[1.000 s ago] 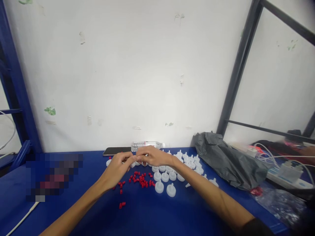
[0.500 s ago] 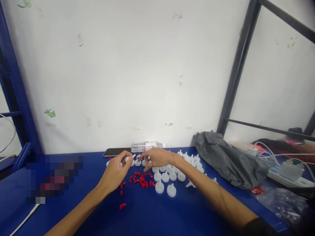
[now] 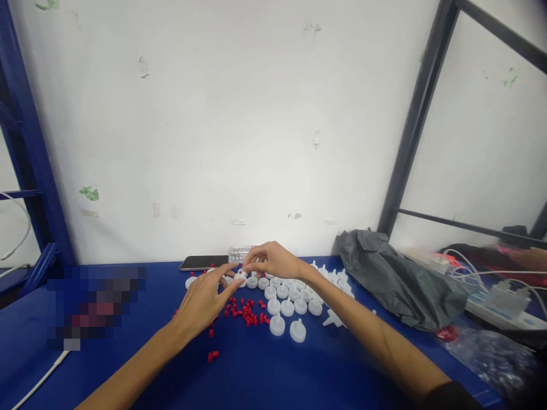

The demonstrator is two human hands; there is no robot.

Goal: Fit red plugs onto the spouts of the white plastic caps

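Observation:
My left hand (image 3: 205,299) reaches in from the left, thumb and fingers curled around a white nozzle cap (image 3: 241,278) at the back of the group. Just above it, the fingertips of my right hand (image 3: 273,259) are pinched together near the spout. Whatever they pinch is too small and hidden to make out. Loose small red caps (image 3: 245,312) lie in a pile in front of the hands. Rows of white nozzle caps (image 3: 287,307) stand spout up to the right. A few at the back carry red tips, such as the white cap (image 3: 191,282) on the left.
Behind the hands lie a phone (image 3: 204,262) and a clear plastic bottle (image 3: 240,254), partly hidden. A grey plastic bag (image 3: 401,279) rests on the right, near a power strip (image 3: 504,307) with cables. A white cable (image 3: 43,378) runs along the left.
My left hand has moved slightly right, bringing its fingertips close to my right hand's. My right hand has risen a little and its fingers have drawn into a pinch.

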